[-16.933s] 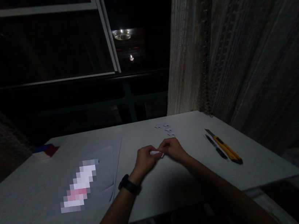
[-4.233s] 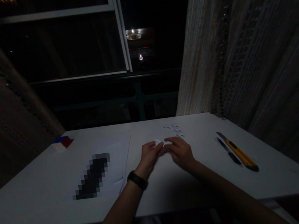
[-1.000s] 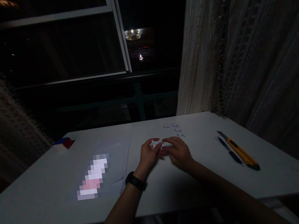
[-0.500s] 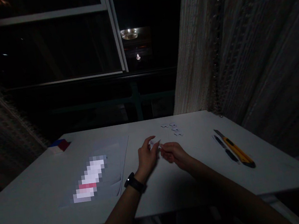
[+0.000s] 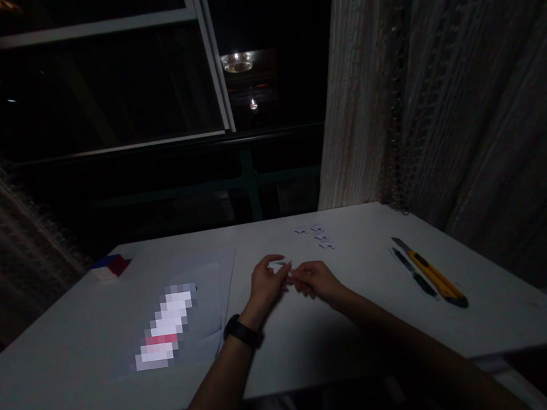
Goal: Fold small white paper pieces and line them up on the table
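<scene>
Over the middle of the white table (image 5: 293,357), my left hand (image 5: 267,284) and my right hand (image 5: 317,277) meet at the fingertips. Between them is a small piece of white paper (image 5: 279,265), partly covered by the fingers. My left thumb and fingers are closed on it from the left. From the right, my right thumb and forefinger pinch its edge, with the other fingers curled below. Just beyond the hands lie several small paper pieces (image 5: 323,237) with dark marks on them.
Sheets of paper (image 5: 223,285) lie on the left, with a bright blurred-out object (image 5: 166,327) on them. A red, white and blue block (image 5: 109,267) sits at the far left. On the right are a yellow utility knife (image 5: 434,274) and a pen (image 5: 413,272). Curtains (image 5: 353,87) hang behind.
My left hand and wrist have shifted slightly left and turned a little. The paper between the fingers now lies flatter. My right hand has barely moved.
</scene>
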`<move>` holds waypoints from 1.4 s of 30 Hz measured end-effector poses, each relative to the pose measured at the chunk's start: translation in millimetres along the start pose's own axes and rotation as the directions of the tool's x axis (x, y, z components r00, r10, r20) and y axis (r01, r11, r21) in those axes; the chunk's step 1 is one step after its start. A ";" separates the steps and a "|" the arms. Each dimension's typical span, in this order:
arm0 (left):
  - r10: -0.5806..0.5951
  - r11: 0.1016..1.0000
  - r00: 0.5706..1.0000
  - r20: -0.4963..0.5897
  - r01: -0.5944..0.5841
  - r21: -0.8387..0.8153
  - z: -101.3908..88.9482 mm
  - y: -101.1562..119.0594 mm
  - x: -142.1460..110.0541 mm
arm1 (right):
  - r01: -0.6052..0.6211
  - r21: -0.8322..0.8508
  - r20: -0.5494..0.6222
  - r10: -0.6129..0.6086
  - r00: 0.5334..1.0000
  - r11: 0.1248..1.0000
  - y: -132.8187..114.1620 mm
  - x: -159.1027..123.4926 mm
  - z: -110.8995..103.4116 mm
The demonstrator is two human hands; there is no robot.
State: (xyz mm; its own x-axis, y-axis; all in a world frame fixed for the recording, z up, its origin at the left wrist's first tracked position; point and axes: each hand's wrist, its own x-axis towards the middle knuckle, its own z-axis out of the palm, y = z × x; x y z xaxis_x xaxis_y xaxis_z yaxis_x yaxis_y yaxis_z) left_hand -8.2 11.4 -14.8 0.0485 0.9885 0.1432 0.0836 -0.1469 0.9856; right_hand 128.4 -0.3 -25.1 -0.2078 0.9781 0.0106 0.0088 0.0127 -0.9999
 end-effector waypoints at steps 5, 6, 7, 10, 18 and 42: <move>-0.026 0.999 0.999 -0.019 0.025 -0.041 1.6 -1.6 -0.8 | 0.067 -0.124 -0.035 -0.072 0.997 0.990 5.3 1.7 1.4; -0.034 0.998 0.999 -0.031 0.032 -0.054 2.3 -3.2 -0.5 | 0.079 -0.140 -0.040 -0.085 0.996 0.987 6.6 2.0 1.5; -0.040 0.997 0.998 -0.044 0.038 -0.060 3.0 -5.3 -0.1 | 0.089 -0.155 -0.043 -0.097 0.994 0.984 7.7 2.3 1.6; -0.044 0.998 0.996 -0.073 0.041 -0.045 4.3 -14.3 2.8 | 0.101 -0.200 -0.061 -0.115 0.991 0.975 10.5 2.3 2.8; 0.019 0.998 0.993 -0.119 -0.013 0.055 2.6 -21.4 7.0 | 0.124 -0.222 -0.112 -0.152 0.982 0.967 14.1 2.7 7.3; 0.117 0.973 0.971 -0.211 -0.070 0.218 4.4 -12.9 3.1 | 0.069 -0.003 -0.139 -0.069 0.988 0.998 9.6 3.8 8.7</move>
State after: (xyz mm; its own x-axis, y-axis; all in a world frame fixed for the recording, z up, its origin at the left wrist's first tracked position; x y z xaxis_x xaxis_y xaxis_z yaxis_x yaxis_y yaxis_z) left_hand -4.8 16.1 -27.5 -0.1529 0.9498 0.2728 0.2951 -0.2196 0.9299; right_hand 119.2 1.8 -34.7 -0.0695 0.9943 0.0810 -0.0023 0.0811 -0.9967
